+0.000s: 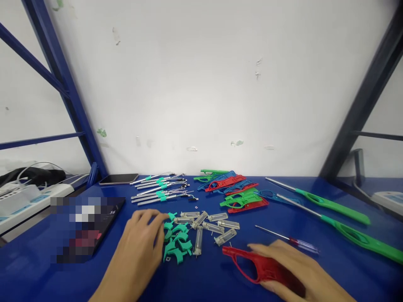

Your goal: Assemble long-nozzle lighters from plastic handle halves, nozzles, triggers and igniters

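My right hand (292,268) is closed round a red plastic lighter handle shell (267,267), its narrow nose and looped trigger guard pointing left. My left hand (143,239) reaches over a pile of small teal plastic triggers (181,237), fingers bent and slightly apart. The index fingertip is at a teal trigger (171,216) on the pile's far edge; the thumb is hidden. Just right of the pile lie several clear plastic fuel tanks (213,227). Beyond my right hand rests a screwdriver (292,241) with a clear and red handle.
Metal lighter tubes (157,196) with wires and teal collars lie at the back left. Red, green and blue handle shells (239,199) are heaped at back centre. Two green long lighters (355,237) lie right. A phone (119,179), a dark tablet (108,214) and a power strip (40,203) are left.
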The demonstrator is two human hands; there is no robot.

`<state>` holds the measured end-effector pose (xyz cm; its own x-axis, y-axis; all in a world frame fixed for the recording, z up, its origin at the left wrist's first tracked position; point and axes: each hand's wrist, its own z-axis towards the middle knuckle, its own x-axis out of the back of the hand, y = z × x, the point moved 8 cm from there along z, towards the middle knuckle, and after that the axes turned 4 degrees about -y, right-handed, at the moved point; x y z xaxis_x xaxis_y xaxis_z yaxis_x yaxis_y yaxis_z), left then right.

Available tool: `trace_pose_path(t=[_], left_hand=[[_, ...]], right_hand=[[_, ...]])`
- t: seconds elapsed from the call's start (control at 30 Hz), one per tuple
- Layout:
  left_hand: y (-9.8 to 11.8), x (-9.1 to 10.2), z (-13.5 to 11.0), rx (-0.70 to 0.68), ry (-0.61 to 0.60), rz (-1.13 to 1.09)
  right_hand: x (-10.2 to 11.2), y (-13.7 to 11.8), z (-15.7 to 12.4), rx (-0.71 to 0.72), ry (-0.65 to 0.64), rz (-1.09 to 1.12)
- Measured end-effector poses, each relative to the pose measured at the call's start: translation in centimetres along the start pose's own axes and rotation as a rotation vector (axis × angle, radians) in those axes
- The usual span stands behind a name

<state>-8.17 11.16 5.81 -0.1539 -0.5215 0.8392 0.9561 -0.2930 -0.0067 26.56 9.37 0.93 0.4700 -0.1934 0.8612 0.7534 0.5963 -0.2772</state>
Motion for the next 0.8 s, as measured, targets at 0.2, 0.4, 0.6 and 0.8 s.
trace_pose_path(t=[0.2, 0.4, 0.6, 0.8], left_hand=[[-3.1, -3.4, 6.2, 0.147, -0.341, 0.245], [-2.6, -5.0, 9.1, 0.169, -0.448, 0.362], [-2.9, -5.9, 9.7, 0.145, -0.449, 0.37], [-2.7, -5.5, 9.4, 0.093, -0.391, 0.311]], right_hand=[[-0.1, -0.6, 0.9, 0.043, -0.107, 0.136], [-0.9, -0.3, 0.5, 0.022, -0.155, 0.171], [-0.6, -0.6, 1.2, 0.005, -0.154, 0.199], [-0.2, -1.0, 1.3, -0.008, -0.164, 0.215]])
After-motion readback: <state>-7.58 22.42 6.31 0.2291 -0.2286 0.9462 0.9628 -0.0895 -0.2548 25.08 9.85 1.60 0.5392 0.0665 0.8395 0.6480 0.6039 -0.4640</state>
